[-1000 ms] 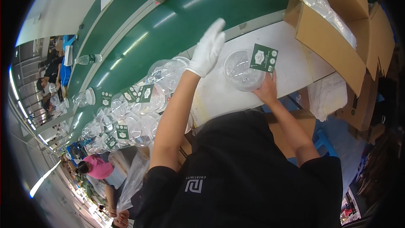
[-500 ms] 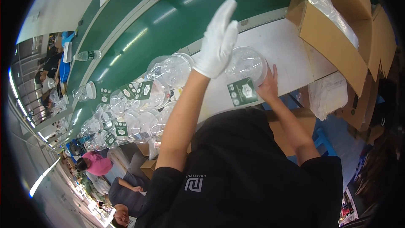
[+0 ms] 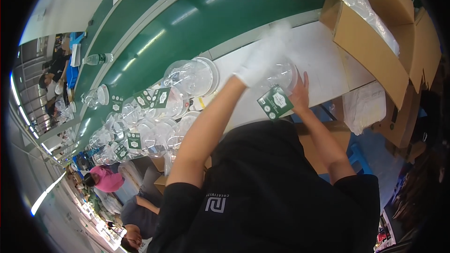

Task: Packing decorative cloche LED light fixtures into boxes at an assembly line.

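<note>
A clear, round plastic container (image 3: 284,72) with a pale rim stands on the white worktop in front of me. From its near side hangs a square green card (image 3: 274,102) with white print. My right hand (image 3: 300,94), bare, grips the container's right side, one finger stretching up along it. My left hand (image 3: 266,56), in a white glove, is over the container's left side; motion smears its fingers, so their shape and any contact are unclear. The glove covers part of the container.
Several similar clear containers (image 3: 190,78) with green cards crowd the left of the worktop. Beyond runs a green conveyor belt (image 3: 225,7), with a plastic bottle (image 3: 98,59) farther left. An opened cardboard box (image 3: 370,42) stands at right, a white bag (image 3: 364,107) below it. People sit at lower left.
My left hand has swung down and to the right, from upright beside the container to over it. The green card has tilted slightly. My right hand stays at the container.
</note>
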The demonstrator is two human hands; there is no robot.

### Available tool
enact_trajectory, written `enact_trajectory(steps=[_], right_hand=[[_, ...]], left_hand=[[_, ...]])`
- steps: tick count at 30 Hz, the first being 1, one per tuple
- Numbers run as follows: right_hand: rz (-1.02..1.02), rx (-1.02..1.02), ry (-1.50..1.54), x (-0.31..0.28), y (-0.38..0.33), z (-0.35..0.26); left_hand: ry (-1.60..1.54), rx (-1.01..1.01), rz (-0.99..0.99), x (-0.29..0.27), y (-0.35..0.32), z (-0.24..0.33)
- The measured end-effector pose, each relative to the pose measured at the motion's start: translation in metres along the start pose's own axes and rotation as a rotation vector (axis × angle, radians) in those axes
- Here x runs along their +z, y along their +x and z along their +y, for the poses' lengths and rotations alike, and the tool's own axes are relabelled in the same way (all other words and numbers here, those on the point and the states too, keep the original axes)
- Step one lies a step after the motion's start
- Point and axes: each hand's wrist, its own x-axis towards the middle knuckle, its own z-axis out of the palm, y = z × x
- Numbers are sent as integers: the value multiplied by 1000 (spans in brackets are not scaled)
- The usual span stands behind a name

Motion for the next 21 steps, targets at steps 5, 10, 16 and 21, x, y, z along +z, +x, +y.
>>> enact_trajectory(steps=[5,10,16,21], right_hand=[[47,8,-20,4,-9,13],[-11,13,-100,4,-12,14],[-29,-1,-146,13,-15,25],[51,-8,-28,-5,1,23]], left_hand=[[521,25,1,-27,-4,-45],[212,-110,-31,-34,-34,-39],[-25,-115,-46,-18,-75,-39],[-440,-57,-9,-10,-76,-14]])
